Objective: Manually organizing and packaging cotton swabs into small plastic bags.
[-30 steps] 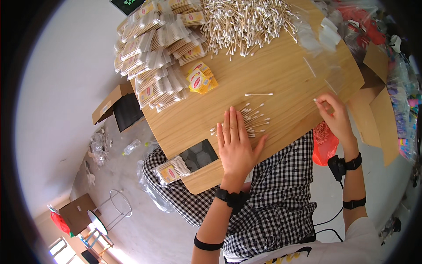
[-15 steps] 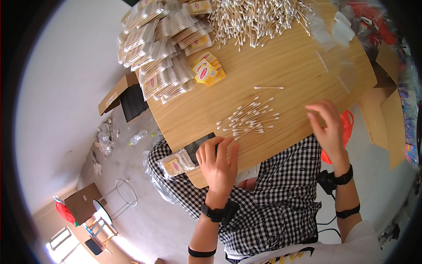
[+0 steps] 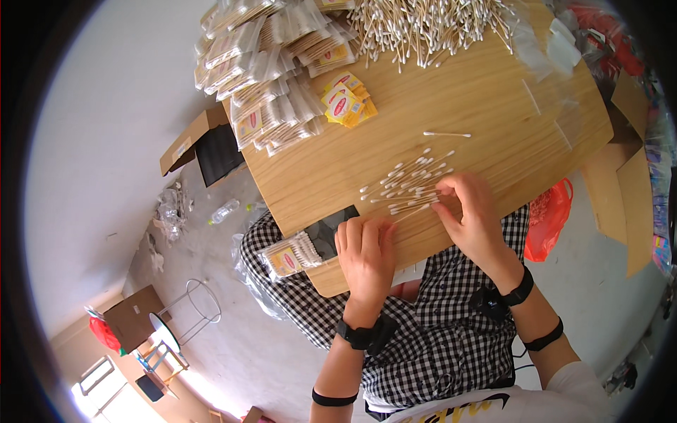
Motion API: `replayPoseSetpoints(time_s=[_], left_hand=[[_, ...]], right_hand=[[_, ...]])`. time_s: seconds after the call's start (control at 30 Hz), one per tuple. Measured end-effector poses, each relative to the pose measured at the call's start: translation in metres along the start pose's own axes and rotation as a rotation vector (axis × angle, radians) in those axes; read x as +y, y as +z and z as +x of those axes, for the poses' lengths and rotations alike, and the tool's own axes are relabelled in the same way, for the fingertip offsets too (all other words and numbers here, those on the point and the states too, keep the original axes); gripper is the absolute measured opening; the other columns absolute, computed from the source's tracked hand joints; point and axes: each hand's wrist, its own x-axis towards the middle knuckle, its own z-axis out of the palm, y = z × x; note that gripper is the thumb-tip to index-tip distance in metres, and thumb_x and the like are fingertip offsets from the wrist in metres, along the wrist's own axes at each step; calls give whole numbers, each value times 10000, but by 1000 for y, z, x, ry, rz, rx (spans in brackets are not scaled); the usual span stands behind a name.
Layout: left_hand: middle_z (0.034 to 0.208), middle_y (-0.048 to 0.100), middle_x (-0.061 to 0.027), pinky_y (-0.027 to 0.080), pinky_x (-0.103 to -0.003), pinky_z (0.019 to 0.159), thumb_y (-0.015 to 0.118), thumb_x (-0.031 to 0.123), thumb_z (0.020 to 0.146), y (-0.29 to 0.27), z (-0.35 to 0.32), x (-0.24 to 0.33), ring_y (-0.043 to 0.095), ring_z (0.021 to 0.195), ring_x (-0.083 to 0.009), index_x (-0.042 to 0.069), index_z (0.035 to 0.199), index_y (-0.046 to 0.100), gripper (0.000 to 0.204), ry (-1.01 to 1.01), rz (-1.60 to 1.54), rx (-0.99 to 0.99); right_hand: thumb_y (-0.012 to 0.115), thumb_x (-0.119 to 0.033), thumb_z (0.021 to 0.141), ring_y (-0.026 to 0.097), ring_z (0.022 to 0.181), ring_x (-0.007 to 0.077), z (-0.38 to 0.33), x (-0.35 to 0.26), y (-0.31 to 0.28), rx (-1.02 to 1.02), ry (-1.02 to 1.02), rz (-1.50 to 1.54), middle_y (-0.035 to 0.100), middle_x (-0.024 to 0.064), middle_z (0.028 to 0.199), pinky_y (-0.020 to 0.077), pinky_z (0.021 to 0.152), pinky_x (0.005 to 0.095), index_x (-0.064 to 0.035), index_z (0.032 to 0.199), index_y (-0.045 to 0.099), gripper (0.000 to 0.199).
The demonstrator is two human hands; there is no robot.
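A loose pile of cotton swabs (image 3: 412,185) with white tips and wooden sticks lies near the table's front edge. My right hand (image 3: 474,215) reaches its right side, thumb and forefinger apart around the ends of several swabs. At the pile's lower left, my left hand (image 3: 365,255) rests on the table edge, fingers lightly bent and nothing visibly held. Just left of it are a dark flat pad (image 3: 330,234) and a clear packet of swabs with a yellow label (image 3: 285,259), lying at the table's corner. One single swab (image 3: 447,134) lies apart, beyond the pile.
Filled swab packets (image 3: 264,92) are stacked at the far left, beside yellow cards (image 3: 348,102). A large heap of loose swabs (image 3: 430,28) covers the far edge. Clear plastic bags (image 3: 564,46) lie far right. Beyond the table stand an open carton (image 3: 613,190) and a red bag (image 3: 549,222).
My right hand has moved left and down from above the table's right side to the swab pile. My left hand's thumb has drawn in toward its fingers. The view has shifted slightly.
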Motion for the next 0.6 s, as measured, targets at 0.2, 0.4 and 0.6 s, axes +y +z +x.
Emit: replayPoseSetpoints(time_s=[0.2, 0.4, 0.6], left_hand=[[866, 563, -74, 430, -391, 741, 729, 15, 764, -11, 0, -2, 527, 813, -280, 46, 831, 633, 121, 71, -14, -92], [1008, 579, -105, 441, -419, 855, 786, 103, 721, 6, 14, 16, 550, 964, -294, 42, 1038, 626, 360, 31, 71, -16], [1536, 309, -227, 247, -499, 1160, 722, 403, 809, 30, 13, 41, 260, 1451, -376, -71, 1445, 329, 886, 111, 194, -269]], right_hand=[[692, 32, 769, 582, 953, 286, 4, 1, -12, 27, 9, 3, 600, 105, 1010, 452, 863, 388, -47, 1122, 569, 383], [667, 44, 790, 573, 955, 285, 0, 2, -16, 76, 19, 19, 595, 117, 1044, 452, 874, 390, -38, 1155, 564, 388], [603, 40, 841, 568, 973, 293, 7, 9, -19, 142, 44, 64, 599, 123, 1042, 450, 873, 397, -40, 1140, 576, 311]])
